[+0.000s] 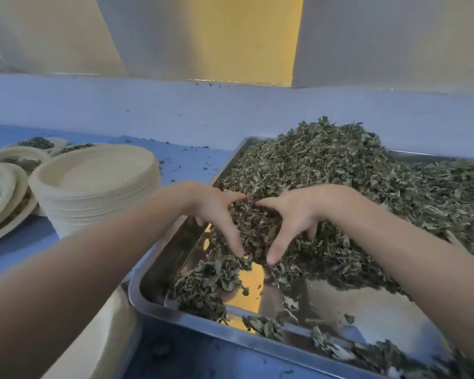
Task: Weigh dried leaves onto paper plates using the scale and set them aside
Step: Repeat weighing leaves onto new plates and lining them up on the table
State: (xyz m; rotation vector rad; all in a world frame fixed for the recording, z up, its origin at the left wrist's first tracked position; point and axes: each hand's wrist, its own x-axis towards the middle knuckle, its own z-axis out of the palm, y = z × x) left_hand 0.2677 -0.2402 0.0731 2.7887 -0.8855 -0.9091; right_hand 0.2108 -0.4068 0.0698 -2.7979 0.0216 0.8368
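Left hand [214,212], right hand [293,217]: cupped together round a clump of dried leaves [253,228] above the tray [159,272]. Lift yours slowly, keeping fingers closed underneath.

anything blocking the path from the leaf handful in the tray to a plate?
Nothing visible between them. Both hands, left and right, cup a clump of dried leaves over the steel tray. Only the tray's left rim must be cleared. The empty plate stack sits just left, top unobstructed. The scale is not in view.
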